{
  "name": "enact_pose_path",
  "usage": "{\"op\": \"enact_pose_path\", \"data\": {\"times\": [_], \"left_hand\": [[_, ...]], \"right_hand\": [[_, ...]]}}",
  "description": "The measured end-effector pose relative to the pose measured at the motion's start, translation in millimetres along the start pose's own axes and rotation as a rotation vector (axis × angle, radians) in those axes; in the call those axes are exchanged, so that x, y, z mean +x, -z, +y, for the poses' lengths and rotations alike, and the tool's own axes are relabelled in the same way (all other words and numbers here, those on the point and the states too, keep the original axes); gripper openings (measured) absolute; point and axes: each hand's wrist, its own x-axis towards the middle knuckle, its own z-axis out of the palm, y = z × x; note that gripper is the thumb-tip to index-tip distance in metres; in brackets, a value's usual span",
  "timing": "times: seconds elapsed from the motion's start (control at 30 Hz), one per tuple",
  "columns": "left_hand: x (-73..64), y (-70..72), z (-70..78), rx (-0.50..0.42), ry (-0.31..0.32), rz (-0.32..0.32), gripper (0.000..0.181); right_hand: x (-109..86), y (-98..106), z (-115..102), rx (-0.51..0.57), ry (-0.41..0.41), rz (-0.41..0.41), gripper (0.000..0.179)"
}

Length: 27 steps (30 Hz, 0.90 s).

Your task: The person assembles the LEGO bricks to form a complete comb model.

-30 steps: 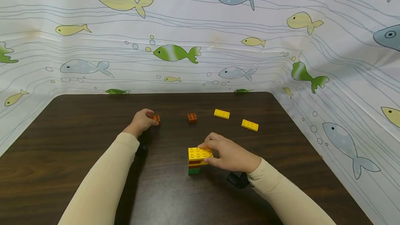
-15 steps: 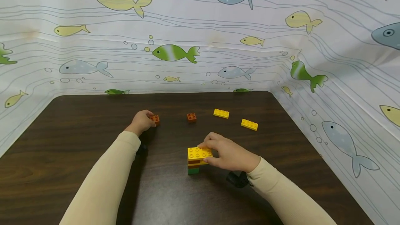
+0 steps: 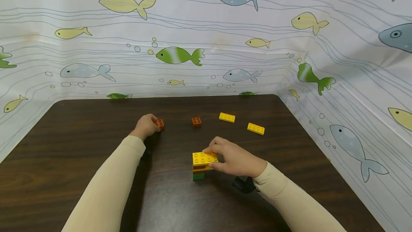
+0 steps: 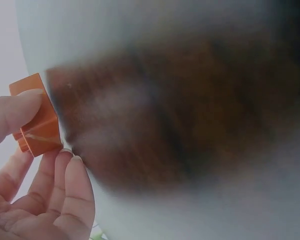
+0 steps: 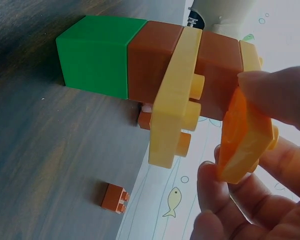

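Note:
At the back left, my left hand [image 3: 145, 127] pinches a small brown-orange toy brick [image 3: 160, 124] between thumb and fingers; the left wrist view shows the thumb across the face of this brick [image 4: 46, 125]. Near the middle of the table, my right hand [image 3: 236, 158] grips the top yellow plate [image 3: 200, 158] of a brick tower. In the right wrist view the tower has a green brick [image 5: 95, 57] at its base, then a brown brick [image 5: 152, 62], a yellow plate [image 5: 170, 105], another brown brick [image 5: 217, 70] and the overhanging top yellow plate [image 5: 252, 145]. Thumb and fingers hold that plate's overhanging end.
Another brown-orange brick [image 3: 196, 121] lies behind the tower. Two loose yellow plates [image 3: 227, 117] lie on the dark wooden table [image 3: 173, 196], back right. A fish-print curtain [image 3: 193, 28] stands along the far and side edges.
My left fingers have closed in on the brown-orange brick, which stays in about the same spot. The right hand and the tower hold still. The head view shifts slightly.

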Motion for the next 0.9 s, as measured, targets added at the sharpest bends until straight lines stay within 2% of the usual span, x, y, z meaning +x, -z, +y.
{"op": "enact_pose_path", "data": {"times": [0.27,0.43,0.67,0.9], "left_hand": [[1.1,0.2,-3.6,0.011,-0.003,0.001,0.044],[1.2,-0.4,-4.5,-0.023,-0.013,0.013,0.044],[-3.4,2.4,-3.1,-0.082,-0.094,0.053,0.044],[-11.5,4.3,7.2,-0.148,-0.142,0.064,0.048]], "right_hand": [[0.3,0,-1,0.003,0.009,0.004,0.038],[0.8,0,-1,-0.002,0.004,0.004,0.039],[1.0,1,-2,-0.002,-0.007,0.005,0.039],[1.3,1,-1,0.001,-0.012,0.002,0.039]]}}
